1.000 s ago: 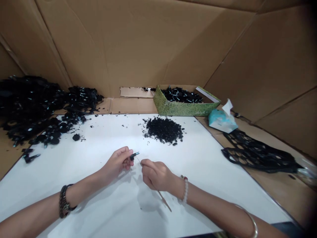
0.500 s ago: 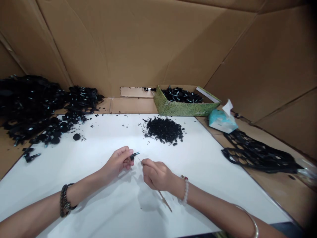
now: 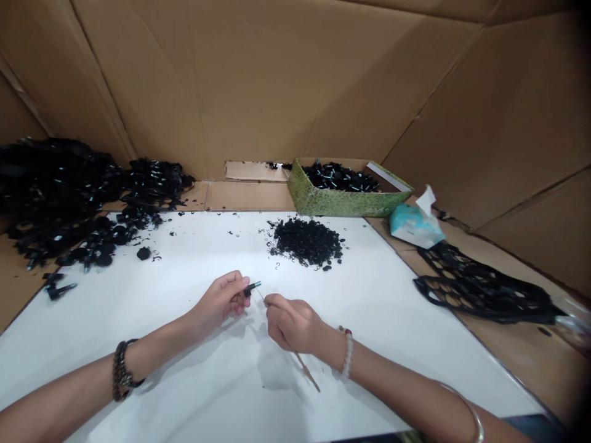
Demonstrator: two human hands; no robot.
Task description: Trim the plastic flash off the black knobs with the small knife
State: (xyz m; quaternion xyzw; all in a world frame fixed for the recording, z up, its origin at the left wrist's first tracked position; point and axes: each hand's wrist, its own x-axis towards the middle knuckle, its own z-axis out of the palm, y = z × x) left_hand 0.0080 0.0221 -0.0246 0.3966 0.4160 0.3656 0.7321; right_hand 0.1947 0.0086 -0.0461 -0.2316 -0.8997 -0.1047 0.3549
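Pinched between the thumb and fingers of my left hand [image 3: 225, 296] is a small black part with a metal pin [image 3: 250, 289], its pin pointing right. My right hand [image 3: 292, 321] is closed around a thin pick [image 3: 308, 373]. The pick's fine tip reaches toward the black part, but I cannot tell whether they touch. Its brown handle sticks out below my palm. Both hands are over the white board [image 3: 198, 387]. Beyond them lies a pile of small black rings and scraps [image 3: 307, 242].
Black pinned parts are heaped [image 3: 60, 184] at the left, some spilling onto the board. At the back is a green box [image 3: 346, 203] full of similar parts. To its right are a tissue pack [image 3: 415, 226] and black perforated sheets [image 3: 489, 283]. Cardboard walls [image 3: 258, 80] surround the board.
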